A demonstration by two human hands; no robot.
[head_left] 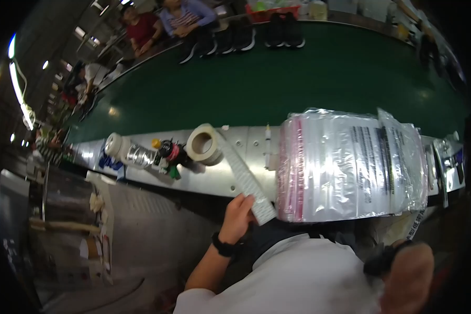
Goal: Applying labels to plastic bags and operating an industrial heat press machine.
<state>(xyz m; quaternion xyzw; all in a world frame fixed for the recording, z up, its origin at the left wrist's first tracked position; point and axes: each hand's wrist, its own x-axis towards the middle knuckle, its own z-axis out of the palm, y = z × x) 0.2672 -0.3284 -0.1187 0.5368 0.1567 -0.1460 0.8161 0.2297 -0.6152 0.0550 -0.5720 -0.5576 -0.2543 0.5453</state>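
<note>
My left hand (237, 217) is closed on the free end of a strip of printed white labels (242, 177), pinching it near the table's front edge. The strip runs up to its label roll (203, 145), which stands on the metal ledge. Low on the right, my right hand (411, 275) is smeared by motion, so its fingers cannot be made out. A dark thing (383, 258) shows beside it, too blurred to name. Right of the strip lies a stack of clear plastic zip bags (329, 167) with pink closures and dark print.
A green conveyor belt (309, 78) runs behind the ledge, with several black shoes (285, 32) along its far side. Left of the roll stand a white-capped bottle (133, 152) and small dark items (171, 152). A thin syringe-like tube (268, 138) lies near the bags. People sit across the belt.
</note>
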